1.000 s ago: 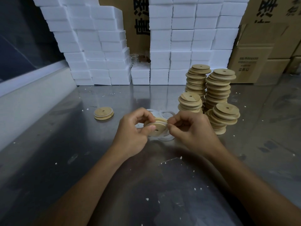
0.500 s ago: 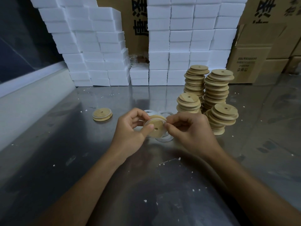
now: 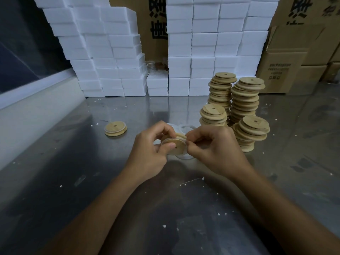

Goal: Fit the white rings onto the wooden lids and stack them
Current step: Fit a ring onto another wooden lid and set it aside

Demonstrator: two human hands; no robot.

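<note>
Loose white rings [image 3: 185,128] on the tabletop [image 3: 184,199] are mostly hidden behind the hands. A wooden lid [image 3: 175,146] is pinched by curled left hand [image 3: 149,155] fingers; its ring [image 3: 170,139] is gripped by the right hand [image 3: 213,150].

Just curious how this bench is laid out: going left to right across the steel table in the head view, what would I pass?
Lone ringed lid → left hand → lid being fitted → right hand → nearest short lid stack.

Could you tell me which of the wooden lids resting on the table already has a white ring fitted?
The lone lid lying left of the hands: a pale ring circles its rim, while the stacked lids on the right show bare wood.
</note>
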